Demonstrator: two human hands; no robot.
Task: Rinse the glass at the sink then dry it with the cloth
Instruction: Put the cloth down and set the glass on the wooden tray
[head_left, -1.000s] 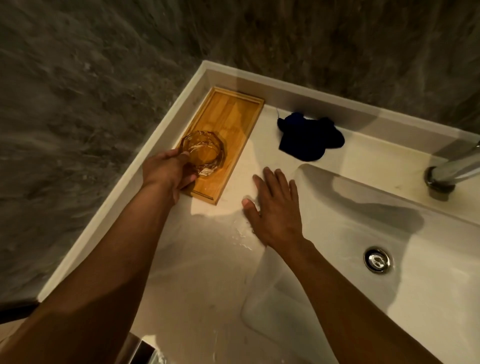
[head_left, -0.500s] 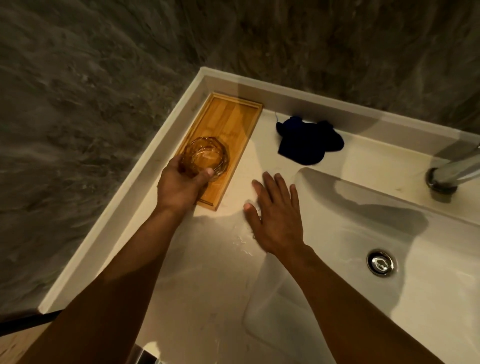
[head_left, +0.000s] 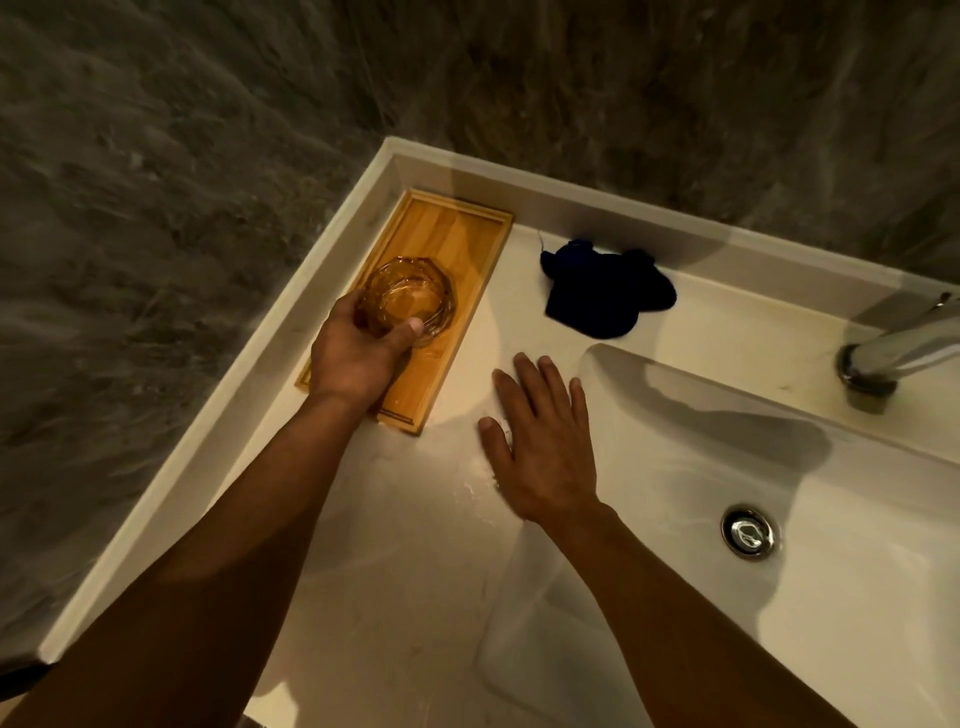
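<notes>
A faceted clear glass (head_left: 410, 299) stands upright over the wooden tray (head_left: 457, 234) at the left of the white counter. My left hand (head_left: 356, 358) wraps around its near side, thumb on the right of the rim; whether the glass still touches the tray I cannot tell. My right hand (head_left: 543, 441) lies flat, fingers spread, on the wet counter beside the basin's left edge. A crumpled dark blue cloth (head_left: 602, 293) lies on the counter behind the basin. The sink basin (head_left: 727, 467) with its drain (head_left: 748, 532) is to the right.
A chrome tap (head_left: 898, 353) reaches in from the right edge, with no water running that I can see. A raised white rim (head_left: 311, 254) and dark stone walls close the counter at the left and back. Water drops lie on the counter near my right hand.
My left hand has shifted from the glass's left side to grip it from the near side. My right hand has stayed flat on the counter. The view has tilted slightly.
</notes>
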